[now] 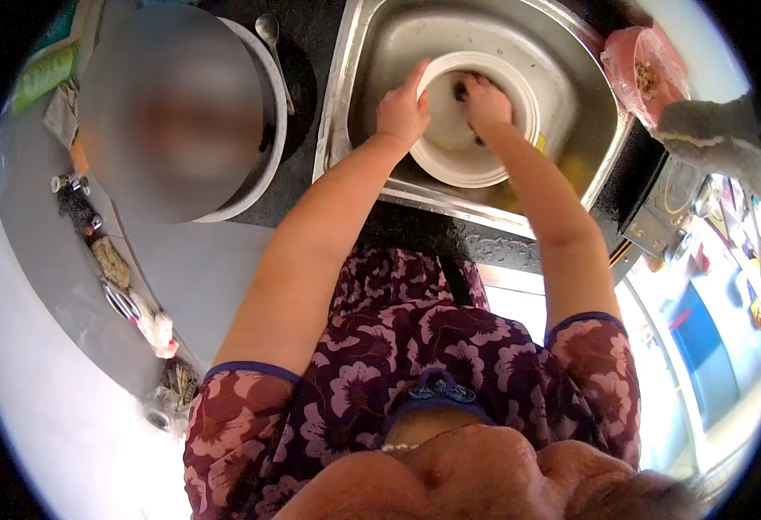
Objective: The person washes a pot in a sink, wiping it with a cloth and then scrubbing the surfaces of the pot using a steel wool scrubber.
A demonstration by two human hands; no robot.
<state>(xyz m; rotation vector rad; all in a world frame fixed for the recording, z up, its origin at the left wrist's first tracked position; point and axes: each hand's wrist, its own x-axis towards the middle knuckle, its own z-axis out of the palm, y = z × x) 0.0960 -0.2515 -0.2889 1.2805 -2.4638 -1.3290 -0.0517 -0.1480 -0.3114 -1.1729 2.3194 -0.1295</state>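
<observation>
The bowl is probably light, stiff, slippery; our left fingers close rightly on its rim. Whether our bent right fingers hold something, we cannot tell.

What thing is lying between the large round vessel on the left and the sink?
A metal spoon, on the dark counter; the head view shows it.

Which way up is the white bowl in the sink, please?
Mouth up: the white bowl shows its inside, where the right hand reaches; the left hand holds its rim.

Left hand, right hand outstretched (bare).
</observation>
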